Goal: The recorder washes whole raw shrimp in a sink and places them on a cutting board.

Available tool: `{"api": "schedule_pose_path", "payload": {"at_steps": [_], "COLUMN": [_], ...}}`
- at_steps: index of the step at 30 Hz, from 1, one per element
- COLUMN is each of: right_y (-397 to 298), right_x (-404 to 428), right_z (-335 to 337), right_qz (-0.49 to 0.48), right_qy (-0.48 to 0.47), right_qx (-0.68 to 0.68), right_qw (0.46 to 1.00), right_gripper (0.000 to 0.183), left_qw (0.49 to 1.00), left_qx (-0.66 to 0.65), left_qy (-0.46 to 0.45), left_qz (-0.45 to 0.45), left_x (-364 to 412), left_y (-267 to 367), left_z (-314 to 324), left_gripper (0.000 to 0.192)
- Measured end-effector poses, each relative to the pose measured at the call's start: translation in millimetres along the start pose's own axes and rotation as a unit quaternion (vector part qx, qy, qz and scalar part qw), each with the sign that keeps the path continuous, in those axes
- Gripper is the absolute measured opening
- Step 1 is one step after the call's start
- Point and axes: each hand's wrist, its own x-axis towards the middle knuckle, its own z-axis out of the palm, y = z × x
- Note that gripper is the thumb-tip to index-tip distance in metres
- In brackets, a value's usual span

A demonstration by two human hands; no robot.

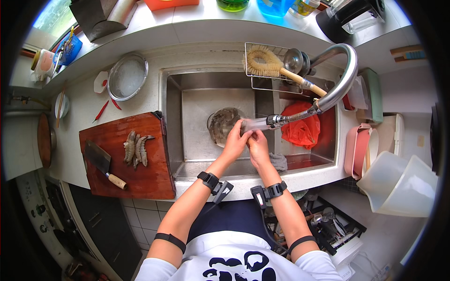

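Observation:
My left hand (236, 140) and my right hand (258, 145) meet over the steel sink (197, 100), fingertips together in running water from the faucet's spray head (274, 121). Something small and greyish, perhaps a shrimp, shows at the left fingertips; the fingers and the water hide most of it. Behind and left of my hands, a round bowl of grey shrimp (223, 128) stands on the sink floor. Several more shrimp (137, 149) lie on the wooden cutting board (140, 186) at the left, beside a cleaver (98, 156) with a wooden handle.
A metal bowl (127, 77) and red chillies (101, 111) sit behind the board. A wire rack (262, 44) with a round brush (263, 61) spans the sink's back. The curved faucet (348, 70) arches on the right, above a red plastic bag (302, 128). A grey cloth (278, 161) lies near the front.

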Motion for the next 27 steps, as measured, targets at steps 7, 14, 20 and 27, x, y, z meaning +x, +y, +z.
{"api": "schedule_pose_path", "payload": {"at_steps": [7,14,20,27], "right_y": [2,7,10,26], "right_x": [1,1,3,18], "right_z": [-8,-2,6,8], "right_qz": [-0.025,-0.009,0.001,0.107], "right_qy": [0.026,0.024,0.022,0.092], "right_qx": [-0.029,0.008,0.024,0.093], "right_qw": [0.999,1.0,0.999,0.986], "right_gripper": [0.02,0.021,0.023,0.024], "left_qw": [0.994,0.987,0.99,0.991], "left_qx": [-0.108,-0.155,-0.141,-0.131], "left_qy": [0.007,0.011,0.004,0.015], "left_qz": [-0.011,-0.03,-0.006,-0.007], "left_x": [4,0,-5,-19], "left_y": [-9,-7,11,15], "left_z": [2,-4,-30,-66], "left_gripper": [0.028,0.023,0.022,0.019]}}
